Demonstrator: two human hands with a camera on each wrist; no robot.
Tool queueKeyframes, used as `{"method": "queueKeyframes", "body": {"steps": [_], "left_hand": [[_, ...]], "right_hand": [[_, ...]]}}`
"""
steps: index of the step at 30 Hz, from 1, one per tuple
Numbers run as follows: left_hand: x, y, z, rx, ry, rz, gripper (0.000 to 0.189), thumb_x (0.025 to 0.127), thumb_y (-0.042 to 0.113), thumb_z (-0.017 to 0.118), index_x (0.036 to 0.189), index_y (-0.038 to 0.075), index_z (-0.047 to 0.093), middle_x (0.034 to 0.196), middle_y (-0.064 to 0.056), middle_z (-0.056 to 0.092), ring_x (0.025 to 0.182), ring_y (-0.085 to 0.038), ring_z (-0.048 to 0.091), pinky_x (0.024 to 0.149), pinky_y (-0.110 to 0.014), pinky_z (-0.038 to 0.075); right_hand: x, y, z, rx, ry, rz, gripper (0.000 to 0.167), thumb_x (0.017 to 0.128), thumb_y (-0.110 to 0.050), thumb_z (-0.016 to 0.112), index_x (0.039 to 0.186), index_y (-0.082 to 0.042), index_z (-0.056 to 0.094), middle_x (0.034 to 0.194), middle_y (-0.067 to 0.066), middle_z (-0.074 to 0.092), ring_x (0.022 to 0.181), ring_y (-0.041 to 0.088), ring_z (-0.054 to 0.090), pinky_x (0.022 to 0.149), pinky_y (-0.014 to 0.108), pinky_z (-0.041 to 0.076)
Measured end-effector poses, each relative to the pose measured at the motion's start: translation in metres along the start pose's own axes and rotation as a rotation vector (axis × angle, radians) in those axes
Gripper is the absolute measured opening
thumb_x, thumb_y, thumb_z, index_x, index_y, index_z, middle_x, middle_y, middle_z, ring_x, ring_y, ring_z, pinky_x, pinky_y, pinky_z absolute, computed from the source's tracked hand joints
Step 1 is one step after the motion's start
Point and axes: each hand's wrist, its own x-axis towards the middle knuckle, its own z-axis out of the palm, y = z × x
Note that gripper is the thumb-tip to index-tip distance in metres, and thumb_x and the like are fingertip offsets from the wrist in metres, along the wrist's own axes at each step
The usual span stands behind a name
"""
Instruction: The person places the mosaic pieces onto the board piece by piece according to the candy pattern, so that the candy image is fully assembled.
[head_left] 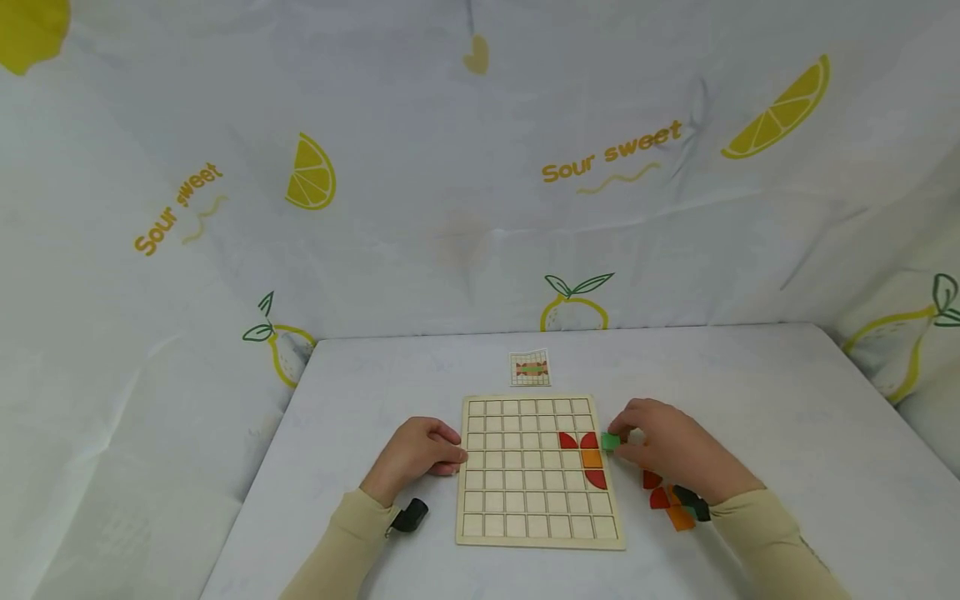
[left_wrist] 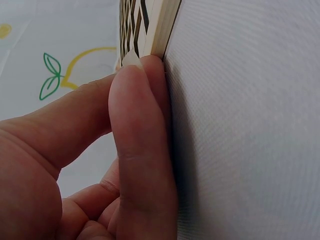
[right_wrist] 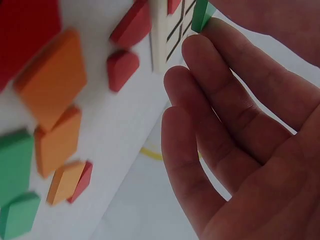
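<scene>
A wooden grid board (head_left: pixel 517 504) lies flat on the white table. Near its right edge sit red quarter-round pieces (head_left: pixel 596 479) and an orange square (head_left: pixel 592 459). My left hand (head_left: pixel 420 450) holds the board's left edge, thumb and index finger together at the rim (left_wrist: pixel 156 30). Just beyond the right edge, my right hand (head_left: pixel 667 437) pinches a small green block (head_left: pixel 611 442) between thumb and index finger. In the right wrist view the green block (right_wrist: pixel 200 16) shows at the fingertips, the other fingers extended beside it.
Beside the right forearm lie loose red (head_left: pixel 659 498) and orange pieces (head_left: pixel 681 518); green blocks (right_wrist: pixel 17 215) among them show in the right wrist view. Behind the board is a small printed pattern card (head_left: pixel 530 369). A lemon-print cloth (head_left: pixel 450 250) hangs behind the table.
</scene>
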Motion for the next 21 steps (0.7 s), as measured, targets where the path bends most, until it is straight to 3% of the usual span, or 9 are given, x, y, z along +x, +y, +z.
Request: {"method": "queueKeyframes", "body": {"steps": [9,16,21], "left_hand": [[0.000,-0.001,-0.001,0.002,-0.002,-0.002,0.030,0.086,0.015,0.090,0.109,0.003,0.073,0.087,-0.004,0.080,0.072,-0.010,0.076,0.071,-0.027,0.065],[0.001,0.001,0.001,-0.003,0.000,-0.016,0.031,0.086,0.015,0.091,0.109,0.004,0.073,0.088,-0.005,0.080,0.072,-0.011,0.076,0.070,-0.027,0.065],[0.000,0.001,0.000,-0.002,0.005,-0.018,0.030,0.086,0.014,0.091,0.109,0.004,0.073,0.087,-0.005,0.080,0.072,-0.011,0.075,0.069,-0.027,0.064]], "right_hand": [[0.008,-0.028,0.018,0.007,-0.014,-0.041,0.016,0.091,-0.021,0.087,0.105,-0.026,0.081,0.094,-0.014,0.063,0.085,0.007,0.055,0.072,0.023,0.050],[0.013,-0.038,0.029,-0.051,-0.029,-0.039,0.016,0.089,-0.025,0.091,0.102,-0.027,0.081,0.100,-0.016,0.066,0.091,0.006,0.058,0.085,0.032,0.058],[0.012,-0.042,0.032,-0.068,-0.012,-0.051,0.016,0.089,-0.024,0.090,0.102,-0.027,0.080,0.100,-0.017,0.065,0.091,0.005,0.058,0.085,0.031,0.059]]}}
